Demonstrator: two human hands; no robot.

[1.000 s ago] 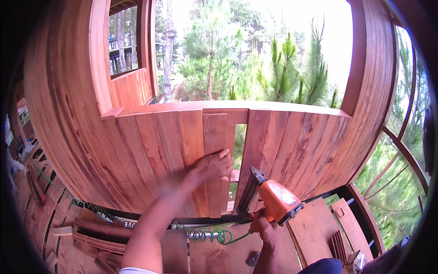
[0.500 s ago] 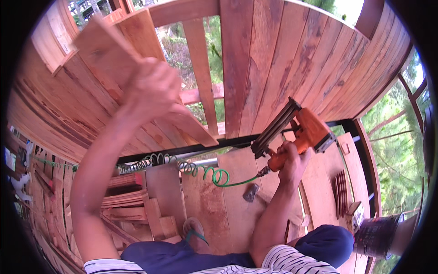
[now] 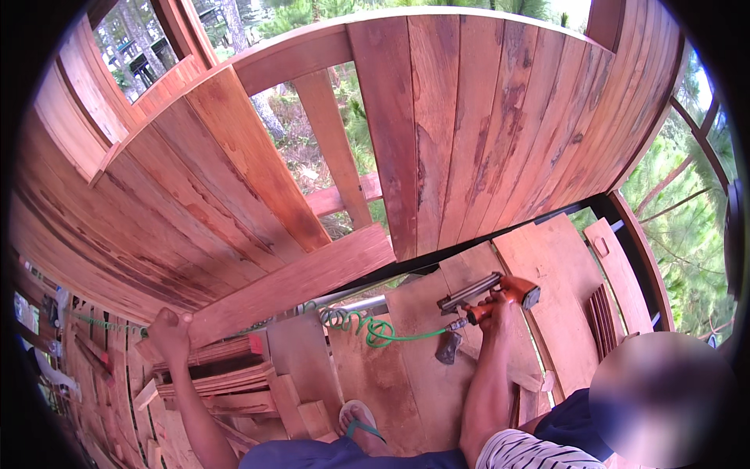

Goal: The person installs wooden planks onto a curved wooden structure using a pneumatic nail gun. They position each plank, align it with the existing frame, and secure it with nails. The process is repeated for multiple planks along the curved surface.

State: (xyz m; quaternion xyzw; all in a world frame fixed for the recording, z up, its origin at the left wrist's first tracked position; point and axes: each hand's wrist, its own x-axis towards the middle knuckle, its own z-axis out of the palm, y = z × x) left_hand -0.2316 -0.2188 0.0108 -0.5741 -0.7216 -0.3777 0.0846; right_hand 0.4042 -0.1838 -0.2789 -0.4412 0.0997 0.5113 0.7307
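My left hand (image 3: 169, 336) is closed on the lower left end of a reddish wooden board (image 3: 301, 283). The board slants up to the right, in front of the foot of the plank wall (image 3: 461, 117). Its far end overlaps the bottom of a gap in the wall, where a single narrow upright slat (image 3: 332, 133) shows. My right hand (image 3: 494, 306) is wrapped round the grip of an orange nail gun (image 3: 519, 291), held low over the floor. A green coiled air hose (image 3: 380, 334) runs from the gun toward the left.
A hammer (image 3: 448, 349) lies on the plywood floor (image 3: 414, 391) below the nail gun. Stacked wooden strips (image 3: 226, 381) lie beside my left forearm. More thin strips (image 3: 601, 320) lie at the right. A blurred round patch hides the lower right corner.
The board has come down from its raised position at the wall and turned to a flatter slant. My left hand has moved down and left with it. The nail gun is lower.
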